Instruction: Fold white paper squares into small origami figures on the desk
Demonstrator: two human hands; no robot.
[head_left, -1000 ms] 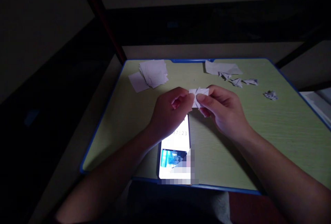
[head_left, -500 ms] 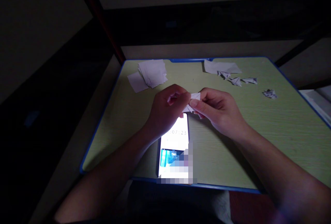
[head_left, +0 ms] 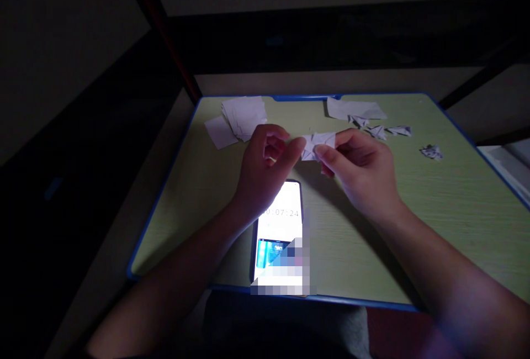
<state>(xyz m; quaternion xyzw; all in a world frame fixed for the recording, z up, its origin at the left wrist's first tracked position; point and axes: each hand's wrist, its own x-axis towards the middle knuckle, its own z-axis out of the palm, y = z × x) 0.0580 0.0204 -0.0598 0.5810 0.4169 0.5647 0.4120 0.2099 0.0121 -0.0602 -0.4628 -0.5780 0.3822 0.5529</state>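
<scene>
Both hands are raised above the middle of the table around a small folded piece of white paper (head_left: 311, 152) with crease lines across it. My right hand (head_left: 366, 174) pinches its right side, thumb in front and fingers behind. At the left edge, the thumb of my left hand (head_left: 263, 168) meets the paper; its other fingers are curled, and their hold behind the paper is partly hidden. Below the hands lies a lit phone (head_left: 281, 226) showing a running timer, its lower right part blurred out. My left wrist covers some of its upper left side.
A stack of white paper sheets (head_left: 246, 116) lies at the back left of the green table (head_left: 199, 210). At the back right are a loose sheet (head_left: 356, 109), several small folded paper pieces (head_left: 376, 131) and a crumpled one (head_left: 432, 152). Blue edging (head_left: 165, 182) borders the tabletop.
The folded paper has moved up and slightly right with my right hand, and more of it shows. My left hand's fingers have spread a little. The timer went from 07:23 to 07:24.
</scene>
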